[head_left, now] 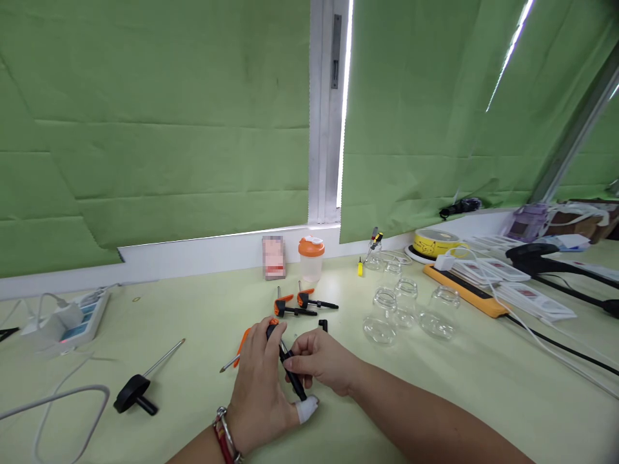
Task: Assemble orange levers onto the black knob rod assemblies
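Observation:
My left hand (264,380), with a white wrap on its thumb, curls around a slim black rod-like part (296,381) with a bright metal section. The thumb lies at the part's lower end and the fingers at its upper end. My right hand (319,357) pinches the same part near its middle, its fingertips partly hidden. An orange piece (241,348) with a metal shaft lies partly behind my left hand. Beyond the hands rest two orange-and-black clamp-like tools (294,312) (314,303). A small black piece (323,325) lies just behind my right hand.
On the left are a black-knobbed tool with a metal shaft (134,390) and a white power strip (91,322). An orange-lidded cup (311,261) stands by the wall. Several glass jars (380,322), an orange power strip (464,293) and cables occupy the right.

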`<act>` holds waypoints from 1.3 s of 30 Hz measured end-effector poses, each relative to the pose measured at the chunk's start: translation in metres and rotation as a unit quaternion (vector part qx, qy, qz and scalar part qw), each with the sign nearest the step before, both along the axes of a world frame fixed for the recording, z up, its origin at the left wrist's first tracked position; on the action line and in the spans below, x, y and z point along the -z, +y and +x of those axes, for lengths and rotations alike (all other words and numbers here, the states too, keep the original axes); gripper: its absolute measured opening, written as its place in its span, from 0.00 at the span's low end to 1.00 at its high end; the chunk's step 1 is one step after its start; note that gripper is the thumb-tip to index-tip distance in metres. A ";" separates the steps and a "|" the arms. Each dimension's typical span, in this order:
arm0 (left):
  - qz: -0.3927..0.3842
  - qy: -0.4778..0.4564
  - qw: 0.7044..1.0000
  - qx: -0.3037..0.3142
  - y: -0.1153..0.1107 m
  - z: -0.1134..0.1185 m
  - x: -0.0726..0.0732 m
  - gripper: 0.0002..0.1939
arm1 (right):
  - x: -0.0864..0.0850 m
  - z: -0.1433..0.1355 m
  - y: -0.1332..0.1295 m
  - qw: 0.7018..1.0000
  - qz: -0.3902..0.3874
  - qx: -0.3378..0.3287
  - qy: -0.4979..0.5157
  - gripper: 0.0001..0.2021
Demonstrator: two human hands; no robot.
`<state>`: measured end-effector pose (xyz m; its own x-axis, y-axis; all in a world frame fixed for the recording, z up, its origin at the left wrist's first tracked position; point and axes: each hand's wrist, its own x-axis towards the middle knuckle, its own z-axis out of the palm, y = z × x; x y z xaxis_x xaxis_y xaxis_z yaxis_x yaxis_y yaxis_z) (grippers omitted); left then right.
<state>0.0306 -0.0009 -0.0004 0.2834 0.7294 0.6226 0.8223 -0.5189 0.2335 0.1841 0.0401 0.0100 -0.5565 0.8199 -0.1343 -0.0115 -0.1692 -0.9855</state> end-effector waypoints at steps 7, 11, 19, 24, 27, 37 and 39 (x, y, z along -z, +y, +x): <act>0.010 0.007 1.000 0.000 -0.001 0.001 -0.001 0.48 | 0.001 -0.007 -0.004 0.999 0.012 0.024 -0.029 0.08; 0.022 0.009 1.000 0.003 -0.002 0.001 -0.003 0.46 | 0.001 -0.007 -0.004 1.000 0.008 0.021 -0.017 0.08; -0.002 -0.025 0.999 0.022 -0.001 0.001 0.000 0.48 | -0.004 -0.004 -0.004 0.999 0.015 0.017 -0.032 0.12; -0.110 -0.104 0.988 0.026 -0.003 -0.001 -0.014 0.48 | -0.005 0.000 0.006 0.999 0.029 0.016 -0.024 0.16; -0.229 -0.193 0.954 0.021 -0.001 -0.006 -0.035 0.47 | 0.006 0.003 0.019 0.990 0.086 0.095 -0.065 0.14; -0.515 -0.468 0.703 0.145 0.008 -0.026 -0.060 0.25 | 0.028 0.015 0.039 0.854 0.385 0.106 -0.332 0.14; -0.540 -0.487 0.668 0.156 0.010 -0.025 -0.054 0.24 | 0.029 0.013 0.038 0.838 0.398 0.072 -0.367 0.15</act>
